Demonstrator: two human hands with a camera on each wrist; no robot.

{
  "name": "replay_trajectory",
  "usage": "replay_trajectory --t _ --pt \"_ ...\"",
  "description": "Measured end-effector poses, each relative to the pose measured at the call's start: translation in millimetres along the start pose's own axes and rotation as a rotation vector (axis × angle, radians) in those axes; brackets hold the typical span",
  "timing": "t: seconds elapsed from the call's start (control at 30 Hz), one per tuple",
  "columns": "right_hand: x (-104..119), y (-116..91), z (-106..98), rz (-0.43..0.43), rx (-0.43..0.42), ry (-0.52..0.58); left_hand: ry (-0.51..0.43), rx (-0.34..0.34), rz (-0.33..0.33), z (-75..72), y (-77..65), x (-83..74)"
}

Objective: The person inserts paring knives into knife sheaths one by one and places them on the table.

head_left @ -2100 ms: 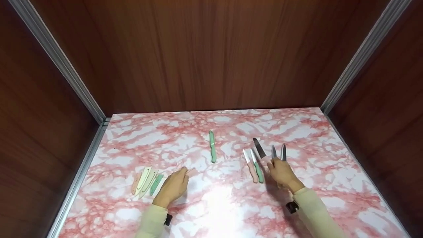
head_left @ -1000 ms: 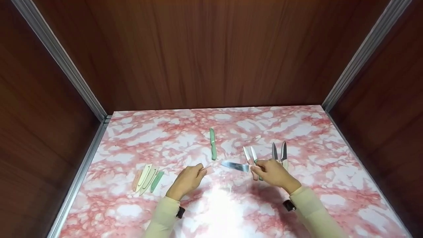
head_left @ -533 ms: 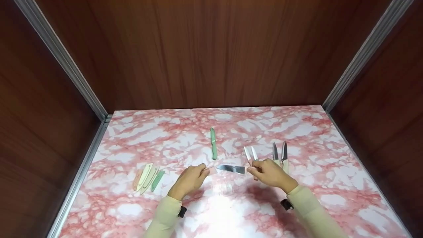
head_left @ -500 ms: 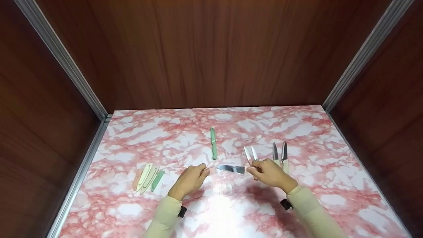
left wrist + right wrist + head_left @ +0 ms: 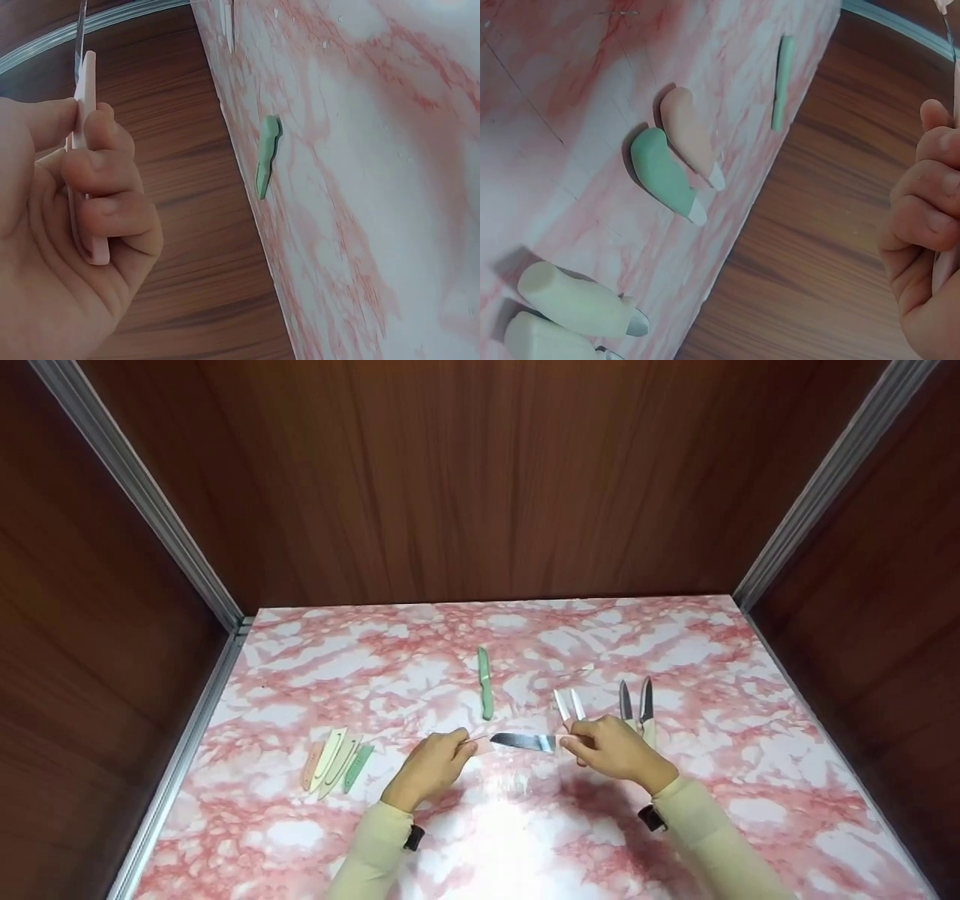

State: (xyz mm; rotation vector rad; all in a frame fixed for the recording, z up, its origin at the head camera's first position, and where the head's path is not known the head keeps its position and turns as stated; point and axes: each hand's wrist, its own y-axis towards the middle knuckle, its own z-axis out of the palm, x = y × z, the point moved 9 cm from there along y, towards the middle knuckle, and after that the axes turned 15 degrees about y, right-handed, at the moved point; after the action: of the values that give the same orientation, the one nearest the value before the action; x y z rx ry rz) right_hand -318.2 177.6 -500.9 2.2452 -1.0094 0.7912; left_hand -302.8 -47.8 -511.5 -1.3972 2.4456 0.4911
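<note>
My left hand [image 5: 429, 769] grips a pink knife sheath [image 5: 88, 94] with curled fingers, its mouth facing right. From the other side my right hand [image 5: 619, 748] holds the pink handle of a broad-bladed kitchen knife [image 5: 525, 742]. That blade points left, its tip right at the sheath's mouth; I cannot tell whether the tip is inside. Beneath the right hand lie a pink-handled knife [image 5: 688, 131] and a green-handled knife [image 5: 660, 176], partly hidden in the head view. Just right of that hand are two cream-handled knives [image 5: 574, 300] with dark blades.
A green knife in its sheath [image 5: 484, 686] lies mid-table, beyond the hands. Several loose sheaths sit at left: a pink one [image 5: 311, 765], cream ones [image 5: 330, 754] and a green one [image 5: 360, 769]. Dark wood panels [image 5: 480, 487] enclose the marbled table [image 5: 262, 832].
The right hand has picked up the broad knife and swung it left, blade toward the sheath. My left hand has moved right with the sheath. Over the last half second both hands barely moved.
</note>
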Motion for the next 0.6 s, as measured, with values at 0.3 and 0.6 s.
replay_trajectory --t 0.3,0.6 --pt "4.0 2.1 -2.0 -0.024 0.018 0.003 -0.006 0.031 -0.007 -1.3 -0.6 2.2" --pt "13.4 1.6 -4.8 -0.13 -0.01 -0.091 0.012 0.016 -0.01 -0.7 -2.3 3.4"
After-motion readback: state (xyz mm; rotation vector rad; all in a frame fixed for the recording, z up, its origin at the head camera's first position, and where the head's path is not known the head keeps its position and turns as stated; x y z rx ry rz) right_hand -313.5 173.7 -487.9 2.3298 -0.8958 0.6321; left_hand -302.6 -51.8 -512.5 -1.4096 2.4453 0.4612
